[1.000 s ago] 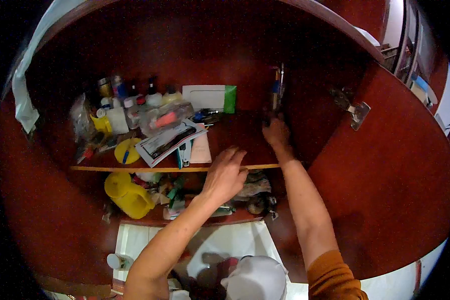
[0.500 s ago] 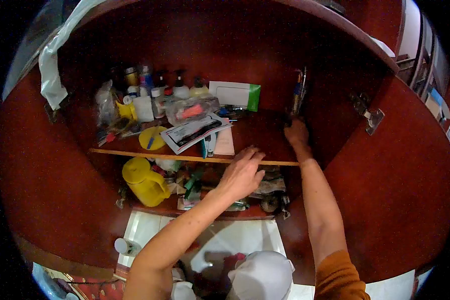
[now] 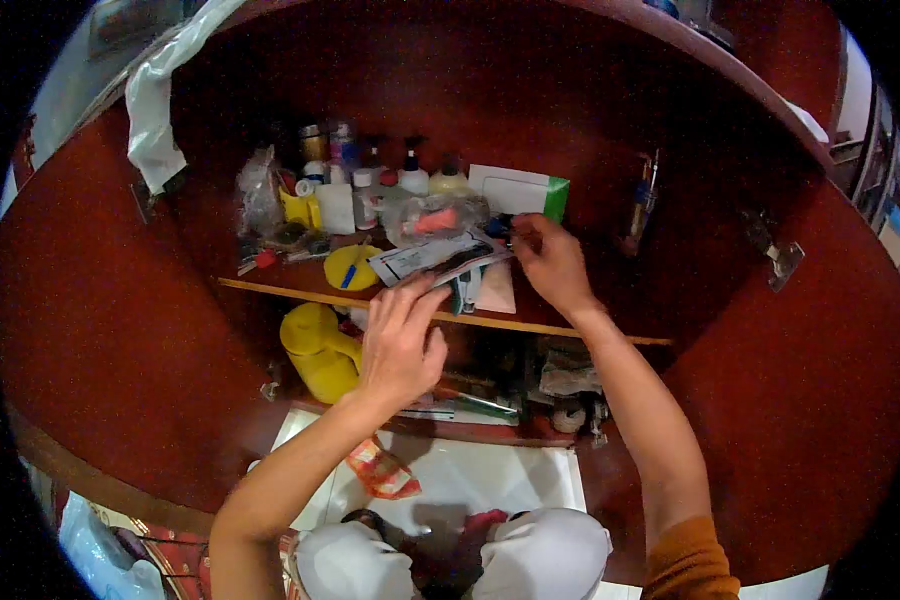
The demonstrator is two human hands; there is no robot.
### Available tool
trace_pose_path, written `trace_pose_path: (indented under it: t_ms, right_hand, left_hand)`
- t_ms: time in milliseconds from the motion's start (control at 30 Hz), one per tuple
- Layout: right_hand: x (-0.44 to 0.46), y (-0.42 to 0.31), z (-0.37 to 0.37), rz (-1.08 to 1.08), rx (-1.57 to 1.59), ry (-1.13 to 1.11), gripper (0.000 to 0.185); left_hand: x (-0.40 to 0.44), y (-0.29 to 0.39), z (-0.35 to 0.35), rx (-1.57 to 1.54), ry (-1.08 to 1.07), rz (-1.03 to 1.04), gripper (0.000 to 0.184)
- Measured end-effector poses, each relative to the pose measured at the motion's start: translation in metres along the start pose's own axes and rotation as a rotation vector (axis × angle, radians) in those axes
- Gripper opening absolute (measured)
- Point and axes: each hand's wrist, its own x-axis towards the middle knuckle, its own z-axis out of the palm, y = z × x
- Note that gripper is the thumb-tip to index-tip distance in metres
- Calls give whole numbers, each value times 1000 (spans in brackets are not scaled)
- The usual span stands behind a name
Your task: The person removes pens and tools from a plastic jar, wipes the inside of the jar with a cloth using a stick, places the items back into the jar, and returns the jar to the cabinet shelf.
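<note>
My left hand is at the front edge of the upper shelf, fingers stretched out and a little apart. Its fingertips reach the lower edge of a white and black printed packet; whether they press on it I cannot tell. At the packet's right end is my right hand, its fingers curled together near small dark items. What those fingers hold, if anything, is hidden. Beneath the packet lie a box cutter and a pale pink paper. A yellow lid with a blue pen sits left of them.
Several bottles and a white and green box stand at the back. Pens stand at the right wall. Below are a yellow jug and mixed items. An orange wrapper lies on the floor. Cabinet doors flank both sides.
My right hand has moved left from the pens at the right wall to the packet's right end. The left hand has shifted left along the shelf edge to the packet. The view has shifted.
</note>
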Motion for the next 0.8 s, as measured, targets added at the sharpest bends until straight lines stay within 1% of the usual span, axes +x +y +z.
trace_pose_path:
  t_ms: [33, 67, 100, 133, 167, 267, 300, 367, 433, 467, 533, 633, 733, 800]
  right_hand:
    - [10, -8, 6, 5, 10, -11, 36]
    - [19, -12, 14, 56, 13, -18, 39]
    - [29, -12, 25, 108, 16, -24, 42]
    - [39, -11, 34, 161, 19, -33, 45]
    - [48, -9, 39, 237, -61, -131, 63]
    - [67, 11, 61, 245, -27, -227, 67]
    - [70, 13, 64, 184, 53, -235, 56]
    - [75, 20, 66, 167, 82, -170, 41]
    - [80, 24, 68, 152, 112, -105, 26]
    - [81, 27, 70, 131, 129, -108, 25]
    - [80, 30, 74, 95, 160, -109, 23]
    - [79, 29, 83, 179, 288, -204, 28]
    - [82, 31, 80, 171, 212, -339, 38]
    - [85, 34, 84, 131, 175, -301, 42]
  left_hand:
    - [-4, -5, -2, 18, 1, -32, 46]
    - [-8, -8, -4, 37, 3, -62, 47]
    - [-12, -11, -4, 32, -42, -123, 51]
    - [-13, -12, -5, 9, -36, -135, 51]
    - [-14, -12, -5, -15, -30, -147, 51]
    - [-15, -14, -4, -109, -33, -223, 50]
    - [-14, -16, -4, -140, -25, -236, 49]
    - [-12, -15, -7, -191, -19, -264, 48]
    - [-10, -17, -7, -185, 9, -244, 48]
    - [-10, -19, -8, -183, 21, -234, 47]
    - [-8, -25, -5, -195, 25, -278, 47]
    - [-4, -29, -5, -193, 54, -287, 47]
    - [0, -29, -5, -201, 80, -288, 47]
    - [2, -29, -5, -212, 94, -294, 46]
